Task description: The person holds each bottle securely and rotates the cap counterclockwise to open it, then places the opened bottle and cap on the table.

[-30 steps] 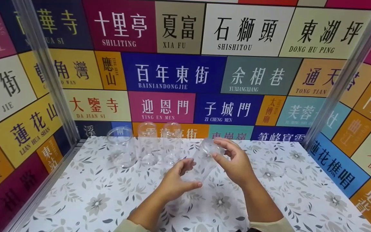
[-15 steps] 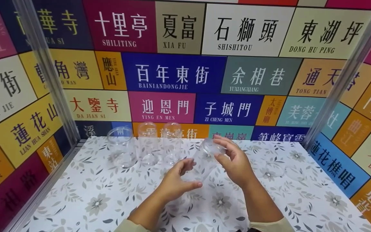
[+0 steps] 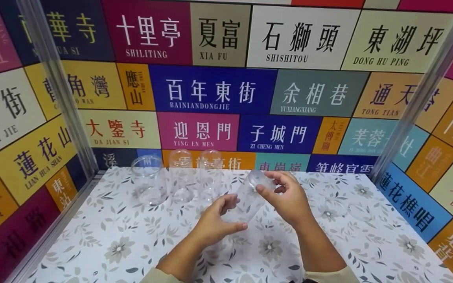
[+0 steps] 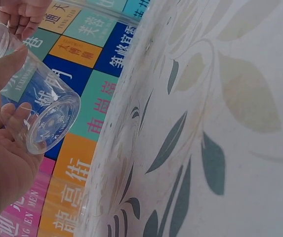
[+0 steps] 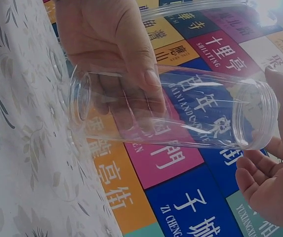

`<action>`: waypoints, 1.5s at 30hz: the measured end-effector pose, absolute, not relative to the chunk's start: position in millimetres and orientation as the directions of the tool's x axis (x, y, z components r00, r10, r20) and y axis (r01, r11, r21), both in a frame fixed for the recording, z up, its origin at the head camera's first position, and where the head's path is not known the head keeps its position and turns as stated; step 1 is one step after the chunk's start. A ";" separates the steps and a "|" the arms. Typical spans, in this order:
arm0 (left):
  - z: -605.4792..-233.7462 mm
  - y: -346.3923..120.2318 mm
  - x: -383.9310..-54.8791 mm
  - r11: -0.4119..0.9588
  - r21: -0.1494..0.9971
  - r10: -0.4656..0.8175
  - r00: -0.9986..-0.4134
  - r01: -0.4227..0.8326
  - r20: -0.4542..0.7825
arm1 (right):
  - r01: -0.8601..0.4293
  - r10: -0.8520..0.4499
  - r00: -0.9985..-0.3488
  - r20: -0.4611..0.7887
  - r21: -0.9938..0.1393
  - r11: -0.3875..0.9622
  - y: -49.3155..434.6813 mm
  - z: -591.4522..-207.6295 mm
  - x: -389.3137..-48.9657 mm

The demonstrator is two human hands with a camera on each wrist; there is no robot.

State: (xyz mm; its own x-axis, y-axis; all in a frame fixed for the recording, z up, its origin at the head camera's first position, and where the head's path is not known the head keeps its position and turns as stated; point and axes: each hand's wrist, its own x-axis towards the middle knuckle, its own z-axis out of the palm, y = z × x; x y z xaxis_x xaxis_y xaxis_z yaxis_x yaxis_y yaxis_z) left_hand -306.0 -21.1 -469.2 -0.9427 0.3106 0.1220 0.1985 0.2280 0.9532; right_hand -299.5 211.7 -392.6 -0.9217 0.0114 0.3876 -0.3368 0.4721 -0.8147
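Observation:
A clear plastic jar point(image 3: 246, 200) is held tilted above the table, its upper end leaning to the right. My left hand point(image 3: 212, 222) grips its lower body, thumb on the near side and fingers behind, as the right wrist view shows through the wall point(image 5: 190, 106). At the upper end is a clear round lid point(image 5: 260, 116). Curled about that lid are the thumb and fingers of my right hand point(image 3: 289, 196). The jar's round base point(image 4: 55, 123) faces the table in the left wrist view. Nothing shows inside the jar.
Three clear containers stand in a row at the back left: a wide one point(image 3: 148, 181) and two narrower ones point(image 3: 180, 177), point(image 3: 210, 177). Two flat clear discs point(image 3: 332, 208), point(image 3: 362, 211) lie on the flowered tabletop point(image 3: 132, 239) at the right. Sign-covered walls point(image 3: 210, 88) enclose the table.
My right hand's thumb and fingers shift slightly around the lid, lifting a little and then coming back down. The left hand and the jar stay nearly still.

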 end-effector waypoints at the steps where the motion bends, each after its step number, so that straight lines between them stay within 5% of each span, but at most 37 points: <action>1: -469.2 -21.2 -306.0 0.227 0.954 0.310 -0.943 0.195 0.119 | -0.333 0.015 -0.922 0.387 -0.814 0.476 211.9 -392.8 -299.6; 20: -471.3 -22.6 -306.1 0.214 0.946 0.327 -0.931 0.244 0.166 | -0.428 -0.132 -0.904 0.408 -0.849 0.309 213.2 -392.5 -295.2; 37: -470.0 -21.7 -305.3 0.218 0.951 0.324 -0.935 0.219 0.141 | -0.312 -0.011 -0.932 0.362 -0.789 0.530 212.0 -392.7 -299.3; 45: -470.2 -21.9 -306.3 0.223 0.951 0.323 -0.937 0.214 0.135 | -0.327 -0.032 -0.934 0.355 -0.818 0.474 211.5 -390.4 -297.4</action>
